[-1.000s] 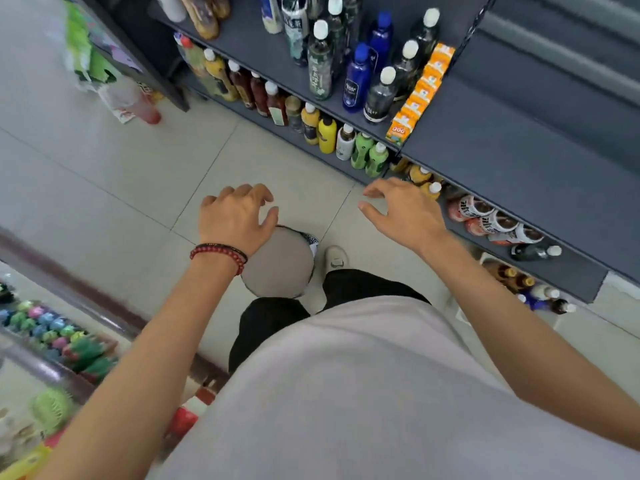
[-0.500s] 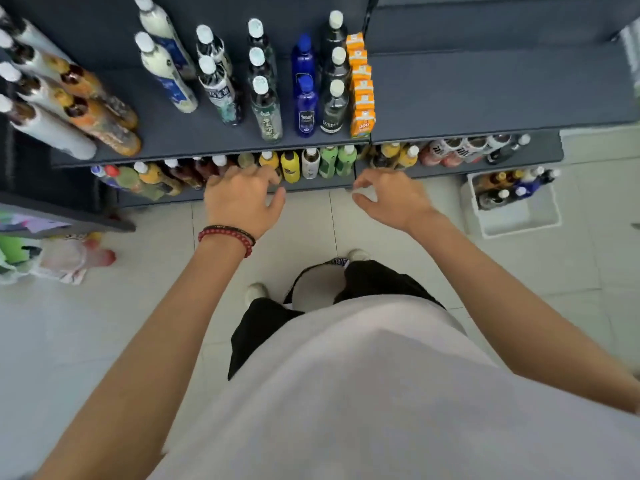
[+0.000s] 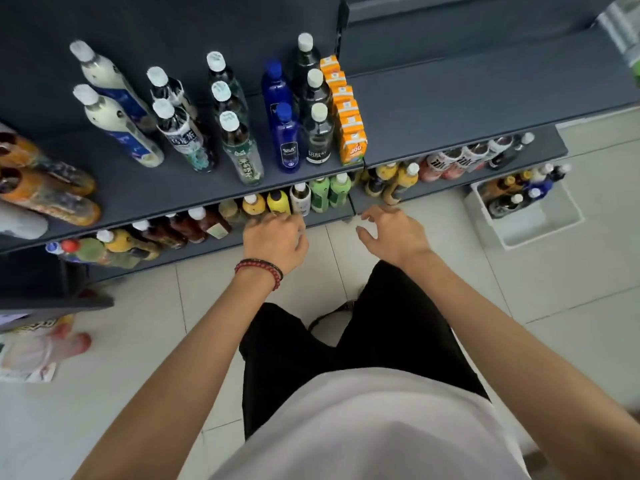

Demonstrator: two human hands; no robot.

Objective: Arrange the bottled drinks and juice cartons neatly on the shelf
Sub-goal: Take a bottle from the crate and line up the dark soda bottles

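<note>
Head view, looking down: the left hand (image 3: 275, 239), with a red and black bead bracelet (image 3: 259, 268) at the wrist, hangs knuckles-up with fingers loosely bent and nothing in its grip, its tips just in front of the squat yellow bottles (image 3: 278, 202) on the lower shelf (image 3: 433, 190); whether they touch one I cannot tell. The right hand (image 3: 394, 233) is spread wide and empty, fingers slack, over the front edge of that shelf. Beside the yellow bottles stand two pale green bottles (image 3: 320, 194) with white caps; brown ones run off to the left, and red-and-white labelled ones lie further right. The upper shelf (image 3: 450, 109), a matte dark grey board, carries upright rows of tall plastic bottles: cream ones, dark clear ones with white caps, and two glossy blue bottles (image 3: 287, 140). At the right end of those rows a straight file of boxy orange cartons (image 3: 349, 133) runs front to back. A white plastic bin (image 3: 540, 226) holding more bottles sits on the pale tiled floor (image 3: 138, 341), right of the shelves.
</note>
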